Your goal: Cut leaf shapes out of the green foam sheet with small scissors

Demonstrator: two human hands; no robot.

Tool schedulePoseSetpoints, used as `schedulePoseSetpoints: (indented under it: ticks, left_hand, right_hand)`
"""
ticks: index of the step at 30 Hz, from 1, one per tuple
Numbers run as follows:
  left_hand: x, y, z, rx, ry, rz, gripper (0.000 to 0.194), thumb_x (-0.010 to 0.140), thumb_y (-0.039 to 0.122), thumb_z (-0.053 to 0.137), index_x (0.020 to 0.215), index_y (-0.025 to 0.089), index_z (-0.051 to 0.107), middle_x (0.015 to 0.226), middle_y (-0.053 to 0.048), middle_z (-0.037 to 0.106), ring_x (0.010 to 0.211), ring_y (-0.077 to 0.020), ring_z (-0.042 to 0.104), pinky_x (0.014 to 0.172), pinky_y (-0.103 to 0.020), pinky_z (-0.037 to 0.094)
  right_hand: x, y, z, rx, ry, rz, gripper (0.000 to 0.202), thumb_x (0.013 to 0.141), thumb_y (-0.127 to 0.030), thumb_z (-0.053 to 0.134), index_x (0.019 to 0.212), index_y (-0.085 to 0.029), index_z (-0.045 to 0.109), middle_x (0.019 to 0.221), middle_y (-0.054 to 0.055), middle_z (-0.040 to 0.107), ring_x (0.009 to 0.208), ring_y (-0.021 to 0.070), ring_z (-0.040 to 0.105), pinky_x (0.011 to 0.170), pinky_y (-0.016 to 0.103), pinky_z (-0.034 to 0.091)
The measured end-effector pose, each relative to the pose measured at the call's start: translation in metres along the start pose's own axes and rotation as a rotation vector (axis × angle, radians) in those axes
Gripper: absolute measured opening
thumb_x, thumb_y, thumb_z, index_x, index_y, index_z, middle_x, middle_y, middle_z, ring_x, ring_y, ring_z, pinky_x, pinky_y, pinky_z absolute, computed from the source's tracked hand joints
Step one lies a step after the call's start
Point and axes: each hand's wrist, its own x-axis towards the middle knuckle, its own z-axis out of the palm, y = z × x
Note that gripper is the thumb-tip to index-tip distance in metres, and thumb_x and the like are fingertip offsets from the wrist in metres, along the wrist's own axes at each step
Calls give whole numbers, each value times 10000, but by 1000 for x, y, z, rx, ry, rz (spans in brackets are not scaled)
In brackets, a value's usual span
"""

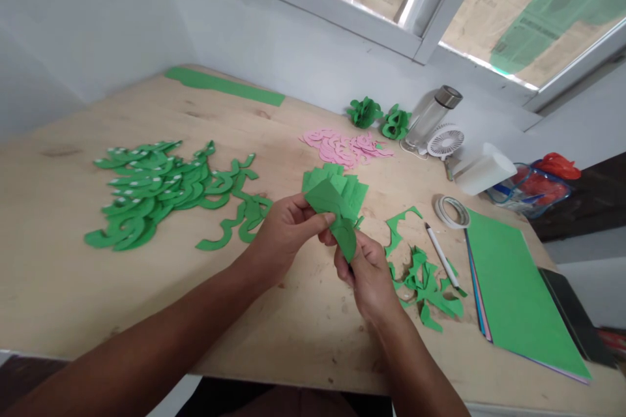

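Note:
A piece of green paper (325, 199) with a curved outline drawn on it is held above the table by both hands. My left hand (288, 228) pinches it between thumb and fingers on its left side. My right hand (364, 270) is closed at the lower end, where a rounded green flap (345, 241) hangs down; whether a tool is hidden in that hand I cannot make out. Just behind the hands lies a stack of green paper pieces (355, 192). Green paper scraps (423, 280) are scattered right of my right hand.
Curved green cutouts (161, 189) are heaped at left, pink cutouts (337, 146) behind. Along the wall stand green paper balls (364, 112), a bottle (433, 117) and a small fan (445, 140). A tape roll (437, 212), a white pen (443, 255) and coloured sheets (523, 293) lie at right.

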Motion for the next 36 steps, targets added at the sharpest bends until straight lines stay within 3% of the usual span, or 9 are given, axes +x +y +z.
schedulePoseSetpoints:
  ticks: [36]
  left_hand:
    - [-2, 6, 3, 31, 31, 0, 129, 730, 253, 755, 666, 207, 653, 540, 39, 618, 529, -134, 564, 562, -273, 481]
  right_hand:
    - [-2, -4, 0, -127, 6, -22, 549, 868, -727, 649, 778, -191, 726, 473, -73, 407, 423, 84, 246, 418, 234, 221]
